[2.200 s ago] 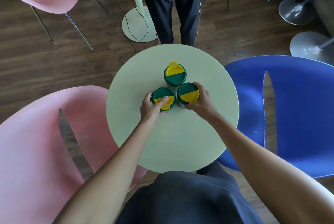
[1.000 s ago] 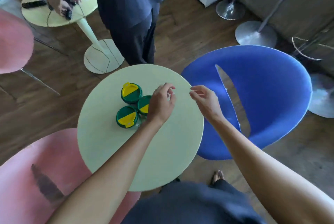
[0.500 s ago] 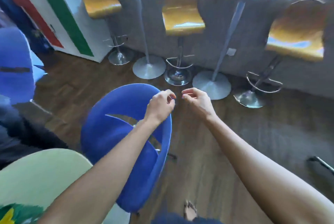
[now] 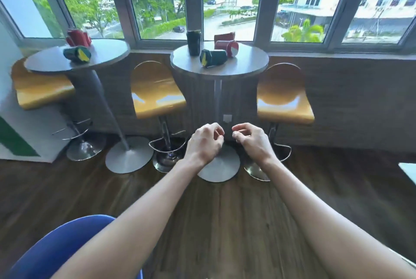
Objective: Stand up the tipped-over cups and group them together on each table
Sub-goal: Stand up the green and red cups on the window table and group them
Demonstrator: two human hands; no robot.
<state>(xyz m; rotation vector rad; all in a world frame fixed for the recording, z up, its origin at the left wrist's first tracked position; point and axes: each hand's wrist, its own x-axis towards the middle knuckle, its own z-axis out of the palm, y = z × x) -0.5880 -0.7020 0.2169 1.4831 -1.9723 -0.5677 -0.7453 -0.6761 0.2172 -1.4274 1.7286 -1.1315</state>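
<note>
Two tall round grey tables stand by the window. On the middle table (image 4: 247,68) a dark green cup (image 4: 194,40) stands upright, another green cup with a yellow lid (image 4: 212,58) lies on its side, and a red cup (image 4: 227,47) lies tipped beside it; a further red one (image 4: 224,37) sits behind. The left table (image 4: 108,53) bears a tipped green cup (image 4: 77,54) and red cups (image 4: 77,36). My left hand (image 4: 206,143) and my right hand (image 4: 253,141) hang empty with loosely curled fingers, well short of both tables.
Yellow bar stools (image 4: 157,94) (image 4: 283,96) (image 4: 38,89) flank the tables on chrome bases. A blue chair (image 4: 56,249) sits at the lower left. Dark wood floor lies between me and the tables. A white panel with a green stripe (image 4: 20,141) stands at the left.
Both hands let go of the three grouped cups on the pale green table. The view swung right and up, past the blue chair, to the two window tables.
</note>
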